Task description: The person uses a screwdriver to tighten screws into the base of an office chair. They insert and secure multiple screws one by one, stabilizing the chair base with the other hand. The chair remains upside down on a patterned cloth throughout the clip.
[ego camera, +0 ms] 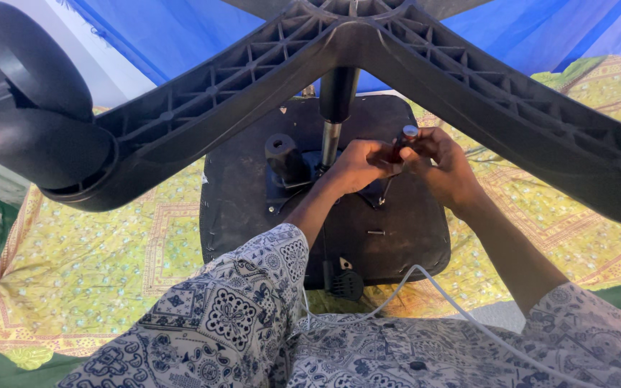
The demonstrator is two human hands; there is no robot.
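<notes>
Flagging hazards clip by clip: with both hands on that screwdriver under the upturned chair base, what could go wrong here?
1. The screwdriver stands tilted at the seat plate; it could slip toward the left hand pinching near its shaft.
2. The star base hangs over the right hand; a shift could knock the wrists.
3. A loose screw lies on the seat underside and might roll off onto the patterned cloth.

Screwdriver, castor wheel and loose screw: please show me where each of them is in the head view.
Screwdriver [404, 138], head view: on its dark handle, between both hands.
Castor wheel [34, 147], head view: on the rounded black wheel face at left.
Loose screw [376, 232], head view: on its shaft, lying on the seat underside.
</notes>
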